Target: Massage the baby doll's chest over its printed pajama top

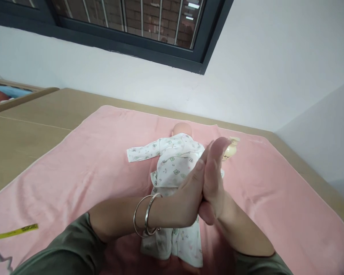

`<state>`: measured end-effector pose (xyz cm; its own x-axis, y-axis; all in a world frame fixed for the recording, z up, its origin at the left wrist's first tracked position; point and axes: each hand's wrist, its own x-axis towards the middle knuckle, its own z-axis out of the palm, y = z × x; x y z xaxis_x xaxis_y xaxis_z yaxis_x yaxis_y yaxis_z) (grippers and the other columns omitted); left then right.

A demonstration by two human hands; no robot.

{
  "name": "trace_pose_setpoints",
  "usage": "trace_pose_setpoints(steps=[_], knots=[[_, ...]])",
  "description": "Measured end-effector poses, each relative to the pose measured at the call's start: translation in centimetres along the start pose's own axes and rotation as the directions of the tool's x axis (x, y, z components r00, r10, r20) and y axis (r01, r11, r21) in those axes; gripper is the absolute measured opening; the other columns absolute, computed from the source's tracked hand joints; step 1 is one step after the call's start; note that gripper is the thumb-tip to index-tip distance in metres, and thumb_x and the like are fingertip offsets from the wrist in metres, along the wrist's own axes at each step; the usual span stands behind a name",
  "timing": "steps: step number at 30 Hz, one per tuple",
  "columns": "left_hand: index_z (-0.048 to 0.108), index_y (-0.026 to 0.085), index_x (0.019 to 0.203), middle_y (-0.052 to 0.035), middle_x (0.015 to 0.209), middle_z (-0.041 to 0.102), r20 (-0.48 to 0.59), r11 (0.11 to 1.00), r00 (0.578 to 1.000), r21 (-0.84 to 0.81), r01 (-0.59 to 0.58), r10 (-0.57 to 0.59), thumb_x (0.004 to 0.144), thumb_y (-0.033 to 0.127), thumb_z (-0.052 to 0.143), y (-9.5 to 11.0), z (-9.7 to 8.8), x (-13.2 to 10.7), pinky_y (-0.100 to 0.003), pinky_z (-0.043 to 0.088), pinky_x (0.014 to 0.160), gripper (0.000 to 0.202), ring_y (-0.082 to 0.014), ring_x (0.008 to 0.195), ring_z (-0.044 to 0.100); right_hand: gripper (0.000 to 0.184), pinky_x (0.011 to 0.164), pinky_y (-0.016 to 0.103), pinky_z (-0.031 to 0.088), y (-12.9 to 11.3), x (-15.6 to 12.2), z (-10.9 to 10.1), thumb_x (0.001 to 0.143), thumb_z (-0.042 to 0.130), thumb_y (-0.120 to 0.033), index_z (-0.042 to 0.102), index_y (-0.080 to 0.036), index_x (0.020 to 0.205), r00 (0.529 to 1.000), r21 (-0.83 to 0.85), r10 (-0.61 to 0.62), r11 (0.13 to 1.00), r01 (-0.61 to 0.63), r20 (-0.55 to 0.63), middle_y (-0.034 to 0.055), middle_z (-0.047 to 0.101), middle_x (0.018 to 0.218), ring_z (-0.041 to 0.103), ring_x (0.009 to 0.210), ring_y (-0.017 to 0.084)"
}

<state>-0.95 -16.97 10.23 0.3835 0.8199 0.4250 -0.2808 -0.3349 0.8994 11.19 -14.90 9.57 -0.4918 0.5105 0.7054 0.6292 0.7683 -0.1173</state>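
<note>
My left hand (190, 194) and my right hand (215, 181) are pressed palm to palm, fingers straight and pointing up and away from me. No object shows between them. Beneath and beyond them lies a baby doll (174, 166) in white printed clothes, its head toward the wall and one sleeve stretched out to the left. My hands and left forearm hide part of its body. Just past my right fingertips stands a cream pump bottle (231, 151), partly covered by my hand. Two silver bangles (149, 215) circle my left wrist.
A pink blanket (103, 152) with some creases covers much of the wooden tabletop (23, 141). Yellow tape (14, 232) lies at the left. A white wall (246, 84) with a dark-framed window (160, 47) rises behind. A wooden-edged bed or box (23, 100) borders the far left.
</note>
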Motion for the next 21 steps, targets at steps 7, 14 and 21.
trace_pose_setpoints(steps=[7, 14, 21], knots=[[0.045, 0.033, 0.153, -0.0004, 0.16, 0.049, -0.244, 0.996, 0.97, -0.083, -0.011, -0.009, 0.107, 0.06, 0.011, 1.0, -1.8, 3.1, -0.05, 0.02, 0.133, 0.063, -0.0234, 0.159, 0.024, 0.087, 0.132, 0.059, 0.007, -2.3, 0.1, 2.1, 0.096, 0.005, -0.079, -0.034, -0.031, 0.157, 0.996, 0.364, 0.022, 0.93, -0.054, 0.09, -0.0079, -0.031, 0.169, -0.019, 0.158, 0.032], [0.047, 0.025, 0.149, -0.006, 0.162, 0.046, -0.46, 1.0, 0.888, 0.002, 0.009, -0.008, 0.108, 0.055, 0.017, -2.6, -5.2, 7.9, -0.041, 0.031, 0.128, 0.059, -0.0203, 0.154, 0.038, 0.084, 0.133, 0.049, 0.014, -1.0, 0.8, 2.7, 0.101, 0.016, -0.075, -0.003, -0.026, 0.167, 0.935, 0.481, 0.267, 0.805, -0.349, 0.232, 0.0025, 0.008, 0.176, 0.004, 0.162, 0.025], [0.068, 0.017, 0.106, -0.0123, 0.116, 0.074, -0.466, 0.917, 0.881, 0.382, 0.117, 0.081, 0.099, 0.028, 0.044, -10.3, -7.0, 10.1, -0.044, 0.05, 0.109, 0.027, -0.0261, 0.116, 0.067, 0.046, 0.117, 0.043, 0.045, 4.9, 1.6, 4.1, 0.103, 0.045, -0.029, 0.058, -0.026, 0.147, 0.834, 0.202, 0.524, 0.81, -0.551, 0.172, 0.0059, 0.064, 0.145, 0.059, 0.136, 0.024]])
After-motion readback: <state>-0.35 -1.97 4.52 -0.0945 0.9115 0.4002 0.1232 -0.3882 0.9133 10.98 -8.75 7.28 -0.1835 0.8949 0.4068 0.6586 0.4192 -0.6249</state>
